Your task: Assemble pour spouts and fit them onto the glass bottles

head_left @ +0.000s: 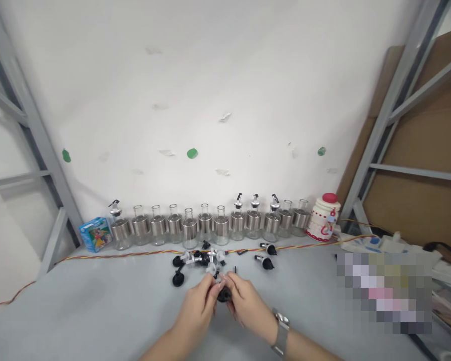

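- My left hand (197,303) and right hand (246,303) meet low over the counter (135,311), fingers curled inward, thumbs and fingertips pinched close around a small black piece (224,295); which hand carries most of the grip, I cannot tell.
- The two-handed hold seems suited to so small a part, steadying it from both sides in plain sight; my fingers hide much of its shape.
- Loose spouts and stoppers (205,258) lie in a heap just beyond my fingertips, probably kept central so that either hand can reach them.
- Two black-tipped spouts (265,262) rest apart from the heap, to its right, perhaps set aside on purpose.
- Glass bottles (190,229) with metal sleeves stand upright along the wall, four topped with spouts, a row that likely leaves the near counter free for handwork.
- The black piece sits between my two hands, touching the fingers of both, nearer to me than the heap and well short of the bottles.
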Tool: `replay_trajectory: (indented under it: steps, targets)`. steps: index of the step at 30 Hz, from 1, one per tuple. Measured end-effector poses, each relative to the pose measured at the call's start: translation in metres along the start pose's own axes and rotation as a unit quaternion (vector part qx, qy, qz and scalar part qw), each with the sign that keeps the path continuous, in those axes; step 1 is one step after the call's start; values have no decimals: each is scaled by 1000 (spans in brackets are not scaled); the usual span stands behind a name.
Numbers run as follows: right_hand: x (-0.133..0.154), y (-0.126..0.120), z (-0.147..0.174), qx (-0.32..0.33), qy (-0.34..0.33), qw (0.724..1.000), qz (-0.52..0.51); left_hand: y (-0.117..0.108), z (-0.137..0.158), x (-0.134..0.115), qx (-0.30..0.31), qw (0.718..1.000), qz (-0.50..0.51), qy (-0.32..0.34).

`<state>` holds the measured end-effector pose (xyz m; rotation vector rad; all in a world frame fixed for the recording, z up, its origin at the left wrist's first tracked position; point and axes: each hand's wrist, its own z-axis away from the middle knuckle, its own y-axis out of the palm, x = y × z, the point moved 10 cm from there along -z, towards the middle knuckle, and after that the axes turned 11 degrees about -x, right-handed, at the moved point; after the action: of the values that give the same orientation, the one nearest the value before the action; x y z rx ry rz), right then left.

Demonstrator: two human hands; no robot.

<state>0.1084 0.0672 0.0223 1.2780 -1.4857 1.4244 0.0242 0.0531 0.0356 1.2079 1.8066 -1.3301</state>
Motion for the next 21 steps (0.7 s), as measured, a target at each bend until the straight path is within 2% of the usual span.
replay_trajectory:
  steps: [2, 4, 6, 8, 11, 14, 16, 18, 21]
  targets:
    - [-13, 3, -5, 5, 72, 996, -60, 0, -1, 1, 0, 1000, 21, -11]
    - [-22, 4, -8, 7, 127, 986, -112, 4, -1, 2, 29, 999, 40, -15]
    - [-23, 7, -9, 26, 153, 979, -136, 11, 0, 3, 69, 997, 42, -14]
    - [-21, 10, -9, 54, 151, 978, -133, 10, -2, 4, 70, 997, 27, -3]
    - [-17, 3, -12, 57, 117, 987, -96, 1, -6, 4, 24, 999, 34, 4]
    - [-12, -27, -25, -26, 37, 999, -31, -3, -10, 9, 1, 990, 125, -60]
    - [-5, -56, -34, -108, -33, 993, 32, -1, -12, 14, 0, 972, 196, -128]
    - [1, -77, -40, -162, -88, 977, 104, -2, -13, 18, -14, 949, 252, -187]
    - [5, -81, -43, -147, -130, 961, 195, -14, -13, 23, -82, 907, 329, -251]
